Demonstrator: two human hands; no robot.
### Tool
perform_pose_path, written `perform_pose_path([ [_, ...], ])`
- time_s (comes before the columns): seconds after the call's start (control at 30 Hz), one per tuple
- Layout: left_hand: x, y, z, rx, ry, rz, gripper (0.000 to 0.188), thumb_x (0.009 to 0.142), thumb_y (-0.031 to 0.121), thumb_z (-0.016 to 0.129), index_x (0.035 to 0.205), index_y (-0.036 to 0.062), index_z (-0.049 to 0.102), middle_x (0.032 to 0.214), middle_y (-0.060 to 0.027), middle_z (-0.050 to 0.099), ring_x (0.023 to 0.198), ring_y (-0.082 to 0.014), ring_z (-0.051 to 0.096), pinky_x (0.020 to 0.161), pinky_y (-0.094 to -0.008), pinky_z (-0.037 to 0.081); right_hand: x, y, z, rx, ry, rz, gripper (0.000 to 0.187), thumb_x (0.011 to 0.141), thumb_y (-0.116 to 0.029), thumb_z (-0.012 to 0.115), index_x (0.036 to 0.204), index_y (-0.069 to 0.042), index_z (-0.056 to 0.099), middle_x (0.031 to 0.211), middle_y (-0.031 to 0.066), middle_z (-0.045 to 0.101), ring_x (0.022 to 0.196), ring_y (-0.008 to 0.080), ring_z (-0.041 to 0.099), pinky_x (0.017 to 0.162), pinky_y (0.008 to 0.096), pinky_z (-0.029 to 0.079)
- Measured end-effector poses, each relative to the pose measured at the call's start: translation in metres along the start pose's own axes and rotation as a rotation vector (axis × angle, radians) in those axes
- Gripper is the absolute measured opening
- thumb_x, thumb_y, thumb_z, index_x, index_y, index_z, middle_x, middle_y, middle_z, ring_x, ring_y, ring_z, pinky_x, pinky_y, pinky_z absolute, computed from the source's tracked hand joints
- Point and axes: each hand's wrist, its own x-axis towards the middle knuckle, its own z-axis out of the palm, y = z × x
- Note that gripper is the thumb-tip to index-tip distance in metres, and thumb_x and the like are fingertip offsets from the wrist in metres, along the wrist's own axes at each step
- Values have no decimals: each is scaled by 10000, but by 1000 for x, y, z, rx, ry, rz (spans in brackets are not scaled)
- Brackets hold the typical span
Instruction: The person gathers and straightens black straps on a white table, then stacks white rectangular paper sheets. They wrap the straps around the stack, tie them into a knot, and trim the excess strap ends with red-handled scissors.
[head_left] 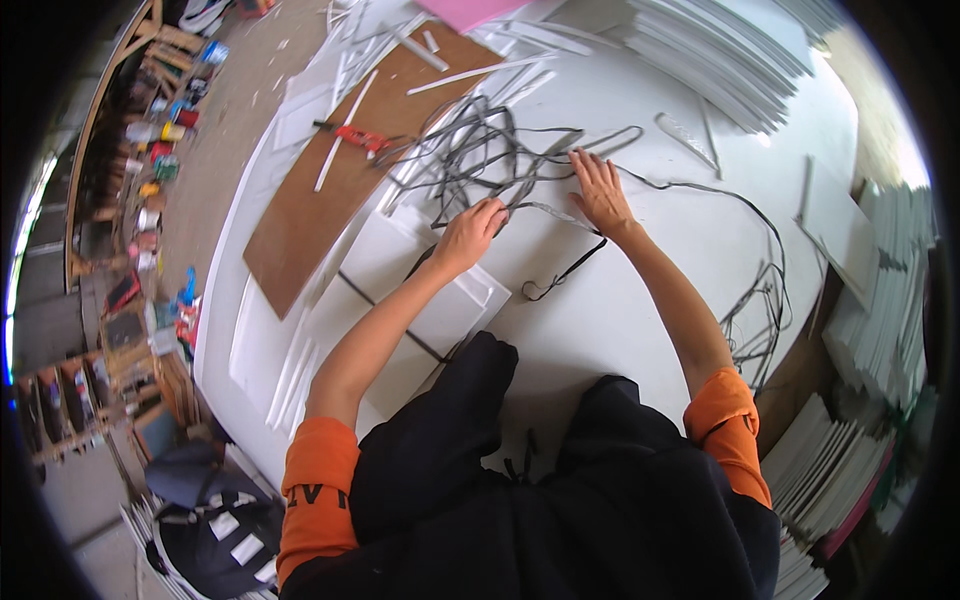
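Note:
A loose tangle of dark flat strapping (487, 150) lies in front of me on white boards. My left hand (472, 236) is closed around a length of this strapping at the near side of the tangle. To its right, my right hand (602, 196) reaches forward with fingers stretched out, over or on the strapping; whether it touches is unclear. A short strap end (560, 277) hangs down between my hands, curled at its tip. Below my left hand is a stack of white panels (400, 280) with a dark band across it.
A brown board (335, 205) lies left of the tangle, with a red hand tool (362, 138) and thin white strips on it. Stacked white sheets (715, 60) stand at the far right. More strapping (765, 300) trails down the right edge. Shelves with cans line the far left.

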Motion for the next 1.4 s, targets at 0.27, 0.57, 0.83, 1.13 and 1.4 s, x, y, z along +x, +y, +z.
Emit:
perform_pose_path([
  [0.27,-18,-35,-17,-264,441,-374,265,892,212,395,715,32,475,544,-37,400,474,-109,347,449,-255,301,-46,60,2,26,202,168,145,776,-112,489,905,-55,523,895,98,488,885,272,475,776,389,376],
  [0.57,109,41,103,-635,137,-230,343,903,264,367,662,36,452,558,18,384,498,-61,309,464,-221,280,-364,207,-155,-382,391,1216,199,812,-159,454,933,-42,561,954,152,522,945,308,481,763,398,406],
  [0.83,133,148,152,-1100,-231,-236,351,900,372,344,703,89,406,517,63,229,417,-33,208,409,-201,184,-379,171,-180,-548,408,1053,626,698,-188,626,1212,26,339,1217,205,381,1124,350,363,939,421,287],
  [1.13,115,42,-14,-883,433,-200,348,882,378,396,695,86,422,514,65,260,432,-30,215,399,-210,159,-88,45,-59,162,24,180,645,705,-47,556,1273,-71,253,1218,138,335,1117,303,374,967,463,239],
  [1.4,73,-68,-31,-88,575,-217,344,882,268,399,685,18,530,557,-79,487,494,-147,426,504,-296,351,-88,57,-41,145,-73,286,359,762,-135,506,1101,-34,444,1130,159,389,1016,301,421,862,455,323],
])
